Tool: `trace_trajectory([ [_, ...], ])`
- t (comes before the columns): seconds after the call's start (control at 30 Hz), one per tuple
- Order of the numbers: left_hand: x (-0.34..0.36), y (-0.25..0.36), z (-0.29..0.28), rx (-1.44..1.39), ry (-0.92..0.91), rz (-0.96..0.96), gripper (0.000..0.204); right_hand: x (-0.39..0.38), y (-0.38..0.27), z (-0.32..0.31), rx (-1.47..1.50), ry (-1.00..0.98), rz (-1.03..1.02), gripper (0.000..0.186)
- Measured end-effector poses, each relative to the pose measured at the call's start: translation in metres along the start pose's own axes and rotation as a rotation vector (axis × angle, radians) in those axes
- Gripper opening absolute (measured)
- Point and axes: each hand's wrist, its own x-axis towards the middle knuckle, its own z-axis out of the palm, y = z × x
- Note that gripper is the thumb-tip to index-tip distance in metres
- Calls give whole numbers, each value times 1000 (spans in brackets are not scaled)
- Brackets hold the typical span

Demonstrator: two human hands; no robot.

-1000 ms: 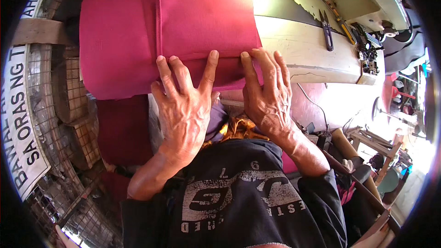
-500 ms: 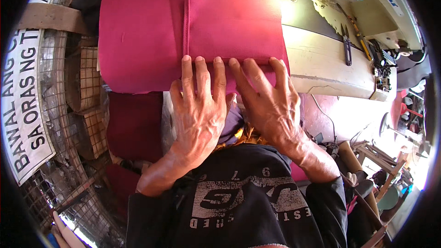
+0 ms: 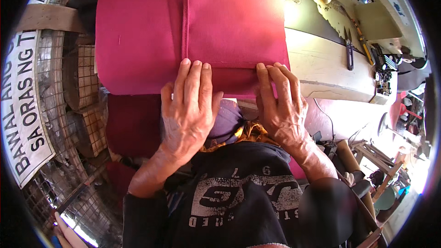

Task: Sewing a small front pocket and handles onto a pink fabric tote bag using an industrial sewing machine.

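Note:
A magenta fabric piece [image 3: 138, 32] lies on the work table, with a narrow vertical stitched strip [image 3: 185, 18] and a crosswise fold near its front. My left hand [image 3: 186, 110] rests its fingertips on that fold just below the strip, fingers stretched out. My right hand [image 3: 280, 105] lies farther along the same fold, by the fabric's right edge, fingertips down and fingers extended. Neither grips anything. Beneath, darker maroon cloth [image 3: 131, 126] and a purple-and-orange bundle [image 3: 223, 119] show between and beside my arms.
A sewing machine [image 3: 390, 14] occupies the upper right, with black thread snips [image 3: 350, 55] and a yellow-handled tool [image 3: 364, 41] on its pale bed [image 3: 326, 64]. A wire-mesh grille [image 3: 85, 78] with a printed banner [image 3: 25, 105] borders the left. Wooden frames [image 3: 381, 170] stand at lower right.
My fingertips have slid along the fold: the hands came closer together half a second ago and are now farther apart, right hand rightward. The view shifted slightly over the second.

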Motion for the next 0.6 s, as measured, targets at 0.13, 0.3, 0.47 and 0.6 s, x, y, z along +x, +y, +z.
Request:
trace_trajectory([
  [0.13, 7, -18, -3, -118, 91, 35, 43, 19, -3, -7, 14, 15, -24, 39],
  [0.3, 23, -32, 4, -226, 193, 95, 19, 42, 24, -15, 95, -50, -170, 24],
  [0.47, 24, -33, 5, -246, 253, 85, 22, 43, 29, -19, -101, -88, -384, 24],
  [0.6, 25, -35, 15, -304, 332, 77, 24, 59, 30, -25, -107, -70, -406, 27],
])
